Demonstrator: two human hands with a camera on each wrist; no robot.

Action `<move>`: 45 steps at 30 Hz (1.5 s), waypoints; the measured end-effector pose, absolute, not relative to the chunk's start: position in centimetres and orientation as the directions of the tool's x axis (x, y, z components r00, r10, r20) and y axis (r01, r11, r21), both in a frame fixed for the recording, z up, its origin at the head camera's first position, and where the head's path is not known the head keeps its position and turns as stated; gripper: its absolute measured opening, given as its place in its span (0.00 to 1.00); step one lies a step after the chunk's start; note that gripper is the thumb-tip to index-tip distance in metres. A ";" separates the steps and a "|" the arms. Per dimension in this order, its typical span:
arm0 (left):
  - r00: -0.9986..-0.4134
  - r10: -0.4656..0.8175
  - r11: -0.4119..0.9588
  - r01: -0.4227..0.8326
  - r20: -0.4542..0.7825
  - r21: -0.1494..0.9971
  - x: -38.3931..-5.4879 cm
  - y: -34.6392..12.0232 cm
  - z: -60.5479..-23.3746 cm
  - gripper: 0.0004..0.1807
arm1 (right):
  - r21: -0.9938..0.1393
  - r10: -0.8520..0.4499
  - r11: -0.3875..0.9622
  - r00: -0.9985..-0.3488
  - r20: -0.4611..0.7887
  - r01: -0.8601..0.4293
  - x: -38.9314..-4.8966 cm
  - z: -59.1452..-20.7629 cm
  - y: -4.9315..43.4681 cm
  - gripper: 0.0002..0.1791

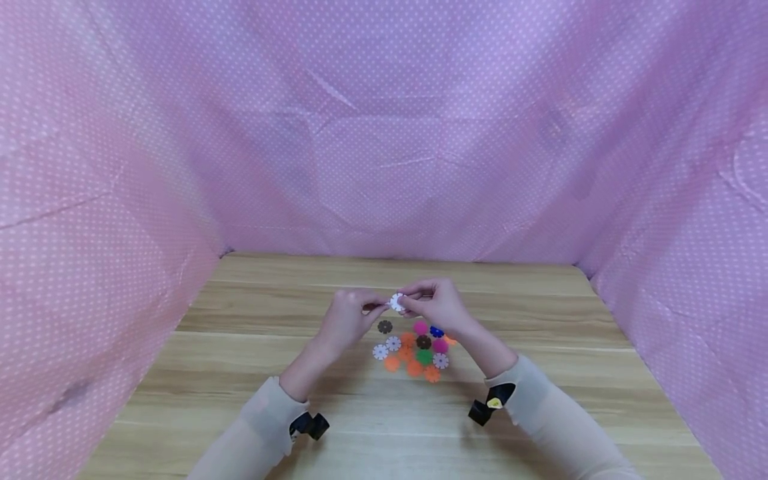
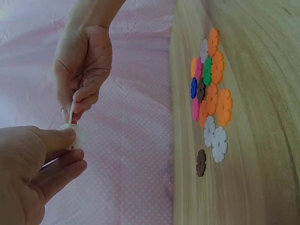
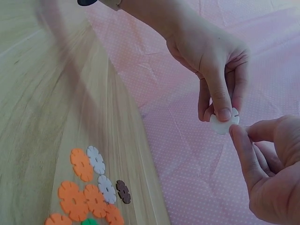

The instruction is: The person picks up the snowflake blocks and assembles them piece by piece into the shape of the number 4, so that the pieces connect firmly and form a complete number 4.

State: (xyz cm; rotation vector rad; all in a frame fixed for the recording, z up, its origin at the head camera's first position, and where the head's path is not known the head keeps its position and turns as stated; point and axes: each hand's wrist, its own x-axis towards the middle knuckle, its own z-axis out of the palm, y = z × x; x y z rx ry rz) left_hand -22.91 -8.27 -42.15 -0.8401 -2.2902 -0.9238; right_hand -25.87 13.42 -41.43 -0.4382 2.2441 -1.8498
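Over the far side of the loose pieces, both hands meet with white plastic snowflake discs between them. My left hand (image 1: 348,320) pinches one between thumb and fingers; this white snowflake disc (image 3: 225,126) shows its face in the right wrist view. My right hand (image 1: 443,308) pinches a second white snowflake disc (image 1: 396,303), its notched face toward the head view. In the left wrist view this second disc (image 2: 71,113) appears edge-on, standing crosswise at the first one's rim. Fingers hide much of both discs, so I cannot tell how deep their slots engage.
Below the hands, loose snowflake discs lie spread on the wooden table (image 1: 240,373): several orange discs (image 1: 415,368), white discs (image 1: 381,351), pink discs (image 1: 441,346), a green disc (image 1: 425,357), a blue disc (image 1: 437,331) and brown discs (image 1: 385,327). Pink dotted cloth (image 1: 384,167) surrounds the table's back and sides.
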 end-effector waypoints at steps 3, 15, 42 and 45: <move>-0.659 0.356 0.579 0.712 0.663 0.397 -22.8 -8.2 -42.2 0.04 | -0.984 -0.342 0.157 -0.939 0.025 -0.084 -25.7 -41.5 13.4 0.12; -0.750 0.283 0.501 0.647 0.598 0.575 -22.9 -8.1 -42.3 0.06 | -0.988 -0.353 0.135 -0.935 0.023 -0.075 -26.0 -41.1 13.6 0.13; -0.773 0.114 0.369 0.616 0.624 0.696 -22.1 -9.2 -40.8 0.05 | -0.651 -0.617 0.528 -0.773 0.148 -0.546 -24.6 -45.5 13.9 0.09; -0.781 0.116 0.365 0.608 0.614 0.705 -22.0 -9.3 -40.8 0.06 | -0.594 -0.614 0.590 -0.781 0.111 -0.548 -24.7 -46.7 13.2 0.09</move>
